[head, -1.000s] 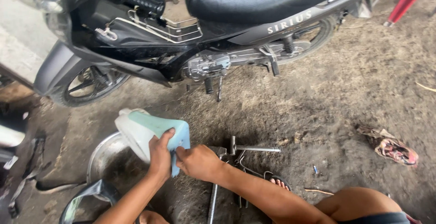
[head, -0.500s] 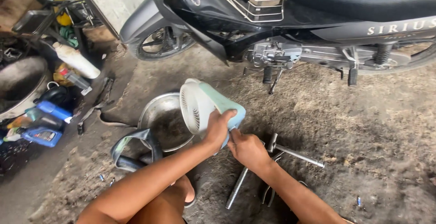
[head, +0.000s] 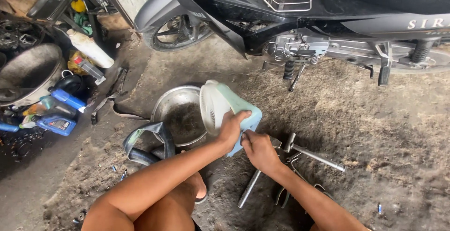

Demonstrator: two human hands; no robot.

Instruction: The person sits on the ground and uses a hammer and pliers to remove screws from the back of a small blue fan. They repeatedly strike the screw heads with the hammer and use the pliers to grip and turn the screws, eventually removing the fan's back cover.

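Note:
My left hand [head: 230, 129] grips a pale green plastic jug [head: 225, 105] lying on its side, its round base turned toward a metal bowl [head: 180, 114] on the dirt floor. My right hand [head: 257, 150] pinches the jug's lower end, near its neck; whether a cap sits there is hidden by my fingers. Under my right wrist lie a cross wrench [head: 300, 155] and pliers [head: 287, 191]. A black motorcycle [head: 300, 20] stands right behind the jug.
A black rubber piece [head: 145, 142] curls beside the bowl. At the left stand blue oil bottles [head: 58, 123], a white bottle [head: 91, 48], a large metal basin [head: 26, 71] and a shelf of clutter. Small bits litter the dirt floor [head: 375, 132].
The view has swung left, bringing the bottles and the basin into sight. Both hands have stayed on the jug, which now lies beside the metal bowl.

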